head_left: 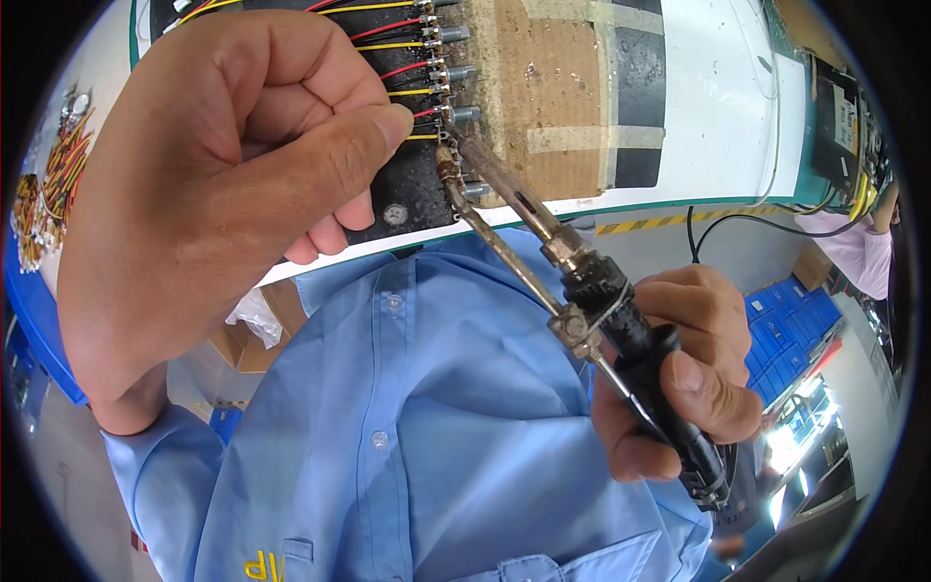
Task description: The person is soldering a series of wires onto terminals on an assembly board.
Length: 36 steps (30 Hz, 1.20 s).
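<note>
My left hand (252, 165) is closed in a pinch at the end of a thin red wire (424, 113), beside a small metal-shafted component (465, 114). My right hand (703, 364) wraps round the black handle of a soldering iron (630, 335). A thin metal feed tube (504, 254) is clamped alongside the iron. Both the iron's tip and the tube's end reach the component's terminals, just right of my left thumb. Further up the row, similar components carry red, black and yellow wires (393, 70). My fingers hide part of the wires.
The row lies on a black board (402, 184) beside taped brown cardboard (558, 82) on a white table (718, 107). Bundled wires (53, 184) lie far left. At the right are equipment (839, 126), blue bins (790, 325) and another person's pink sleeve (853, 254).
</note>
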{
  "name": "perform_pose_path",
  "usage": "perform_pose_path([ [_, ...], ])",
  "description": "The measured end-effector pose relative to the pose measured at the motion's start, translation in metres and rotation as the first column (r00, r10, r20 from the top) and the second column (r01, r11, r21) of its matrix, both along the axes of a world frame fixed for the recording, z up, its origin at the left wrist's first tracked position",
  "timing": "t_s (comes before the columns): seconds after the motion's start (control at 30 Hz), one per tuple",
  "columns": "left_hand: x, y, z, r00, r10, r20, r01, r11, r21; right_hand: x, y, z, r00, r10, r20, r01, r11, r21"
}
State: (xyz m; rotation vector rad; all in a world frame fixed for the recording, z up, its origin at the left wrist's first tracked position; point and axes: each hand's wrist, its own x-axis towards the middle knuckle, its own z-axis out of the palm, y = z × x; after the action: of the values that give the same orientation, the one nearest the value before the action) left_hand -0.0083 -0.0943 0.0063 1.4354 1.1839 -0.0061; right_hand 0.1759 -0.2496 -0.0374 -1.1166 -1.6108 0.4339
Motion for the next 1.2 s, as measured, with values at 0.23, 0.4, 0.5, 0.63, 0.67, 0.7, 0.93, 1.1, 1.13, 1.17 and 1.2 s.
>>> perform_pose_path([
  [0.23,0.005,0.0,-0.001,1.0,-0.007,-0.027,0.007,1.0,0.005,-0.002,-0.002,-0.002,1.0,-0.018,0.011,0.018,1.0,0.007],
  [0.4,0.004,0.003,-0.004,0.998,-0.048,-0.045,0.046,0.999,-0.025,-0.004,-0.002,-0.005,0.998,-0.046,0.035,0.045,0.998,0.037],
  [0.5,0.001,0.0,-0.004,0.999,-0.025,-0.024,0.025,1.0,0.005,-0.002,-0.002,-0.004,0.998,-0.035,0.048,0.034,0.999,0.029],
  [0.63,-0.004,-0.009,-0.005,1.0,0.001,0.008,-0.002,0.998,0.06,-0.002,-0.002,-0.004,0.999,-0.044,0.032,0.043,0.999,0.032],
  [0.67,-0.005,-0.01,-0.004,1.0,0.0,0.024,-0.002,0.996,0.085,-0.003,-0.003,-0.004,0.997,-0.059,0.039,0.058,0.998,0.039],
  [0.7,-0.003,-0.013,-0.005,0.998,-0.003,0.056,-0.005,0.991,0.136,-0.002,-0.003,-0.003,0.997,-0.068,0.039,0.066,0.997,0.042],
  [0.93,0.003,0.004,-0.003,0.998,-0.048,-0.028,0.047,0.998,-0.032,-0.005,-0.003,-0.005,0.998,-0.057,0.034,0.055,0.997,0.051],
  [1.1,-0.002,-0.002,-0.001,1.0,0.003,0.017,-0.004,1.0,0.03,-0.009,-0.002,-0.004,0.997,-0.072,0.023,0.07,0.996,0.061],
  [1.13,-0.006,-0.001,-0.002,1.0,-0.009,0.008,0.009,1.0,0.012,-0.01,-0.002,-0.004,0.997,-0.079,0.015,0.078,0.995,0.066],
  [1.17,-0.009,0.0,-0.004,1.0,-0.021,-0.002,0.021,1.0,-0.006,-0.01,-0.002,-0.004,0.997,-0.074,0.017,0.073,0.995,0.063],
  [1.2,-0.012,0.004,-0.007,0.999,-0.045,-0.017,0.045,0.998,-0.037,-0.01,-0.002,-0.005,0.997,-0.07,0.019,0.068,0.996,0.061],
])
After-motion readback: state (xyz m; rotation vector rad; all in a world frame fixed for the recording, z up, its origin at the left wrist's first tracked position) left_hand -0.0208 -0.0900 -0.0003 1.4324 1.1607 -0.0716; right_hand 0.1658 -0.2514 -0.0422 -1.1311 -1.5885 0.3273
